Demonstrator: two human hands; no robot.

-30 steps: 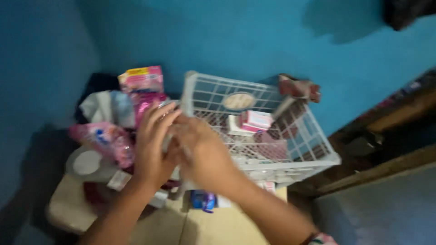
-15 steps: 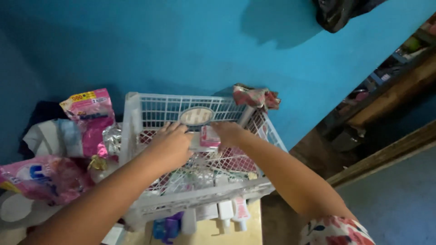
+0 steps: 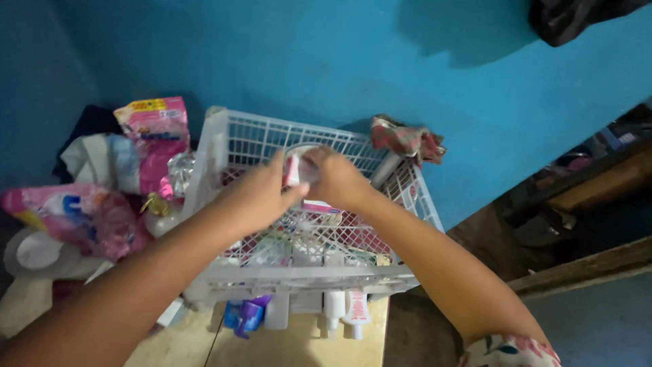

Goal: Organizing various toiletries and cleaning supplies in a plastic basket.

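Your two hands meet over the middle of the white lattice basket [image 3: 224,146], and between them is a small white-and-pink packet [image 3: 294,170], lifted just above the basket's contents. Your left hand [image 3: 255,197] curls around it from the near side, fingers closed on its lower edge; your right hand [image 3: 336,178] closes over it from the far side, so both share the grip, likely because the item is small and needs steadying. Motion blur makes it hard to tell whether a round pale lid behind the packet is also held.

One basket sits on the wooden surface [image 3: 299,346], pushed against the blue wall [image 3: 272,61] so it cannot slide back. Beneath its near rim a row of items stands upright: one blue-and-purple packet [image 3: 246,316] and about three white tubes [image 3: 343,309], though the view there is dim. One reddish patterned cloth [image 3: 407,141] drapes over the basket's far right corner. To the left, outside the basket, two pink pouches are stacked loosely: an upright pink pouch [image 3: 153,136] near the wall and a lying pink pouch [image 3: 75,217] nearer you, with one round white lid [image 3: 37,250] below it.
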